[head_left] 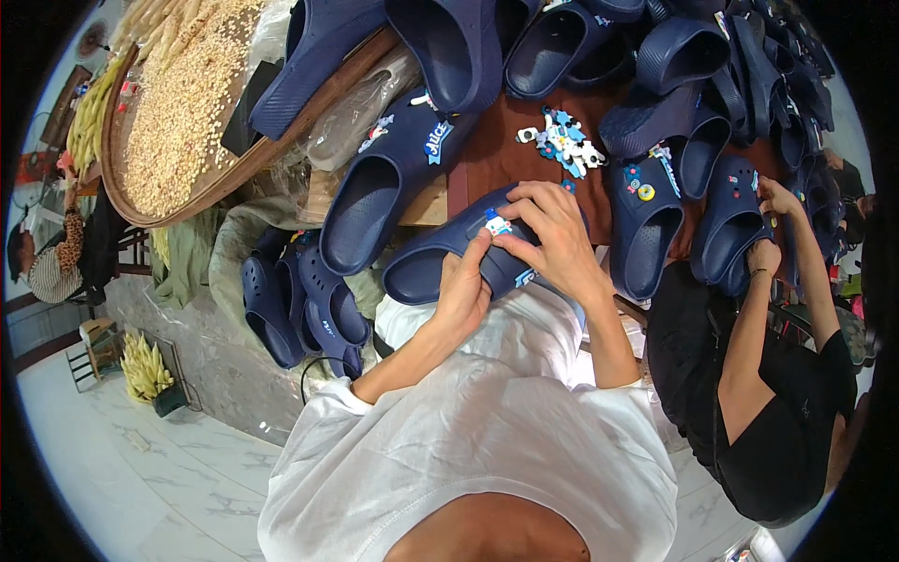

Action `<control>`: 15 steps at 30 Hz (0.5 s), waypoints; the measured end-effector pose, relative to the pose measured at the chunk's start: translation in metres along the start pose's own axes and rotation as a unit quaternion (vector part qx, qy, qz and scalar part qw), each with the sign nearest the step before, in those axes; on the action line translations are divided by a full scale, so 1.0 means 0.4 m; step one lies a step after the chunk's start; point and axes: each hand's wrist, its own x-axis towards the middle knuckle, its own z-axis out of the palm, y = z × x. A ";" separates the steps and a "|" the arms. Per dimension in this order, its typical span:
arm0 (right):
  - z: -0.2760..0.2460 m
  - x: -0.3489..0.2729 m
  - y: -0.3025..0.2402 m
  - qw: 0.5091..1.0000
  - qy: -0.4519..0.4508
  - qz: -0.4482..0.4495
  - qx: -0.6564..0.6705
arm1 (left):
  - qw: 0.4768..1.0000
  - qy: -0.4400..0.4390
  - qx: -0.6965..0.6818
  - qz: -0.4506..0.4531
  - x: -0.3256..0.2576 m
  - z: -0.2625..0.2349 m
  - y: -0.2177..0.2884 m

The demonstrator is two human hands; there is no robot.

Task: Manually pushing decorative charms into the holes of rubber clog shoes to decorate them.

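Close in front of my white shirt, a navy foam clog point(421, 272) lies on its side, tilted, between my two hands. My left hand point(461, 292) is closed on its opening edge, thumb up against a small white-and-blue cartoon shoe charm point(497, 224) on the upper. Over the clog's toe part curls my right hand point(560, 245), its thumb and forefinger at the same charm. Another charm point(525, 278) shows below my right hand. Just beyond, a small heap of white, blue and black charms point(567, 142) lies on the brown tabletop point(487, 169).
Left of my hands stands a navy clog with charms point(361, 211); more navy clogs point(684, 70) pile up behind and to the right. A round tray of pale kernels point(187, 112) is at far left. A black-clad co-worker point(749, 393) handles a clog point(726, 220) on the right.
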 end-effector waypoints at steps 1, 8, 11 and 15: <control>0.002 0.004 0.001 1.000 0.004 -0.004 0.000 | 1.000 -0.002 0.005 0.015 0.002 0.000 -0.002; -0.003 0.009 0.011 0.999 0.021 0.009 0.043 | 0.999 0.022 -0.030 -0.002 0.000 0.005 0.009; -0.027 0.018 0.045 0.986 0.135 0.063 0.069 | 0.996 0.018 -0.083 -0.038 0.001 0.007 0.029; -0.049 -0.007 0.061 0.949 0.172 0.198 0.178 | 0.989 0.010 -0.128 -0.071 0.002 0.016 0.044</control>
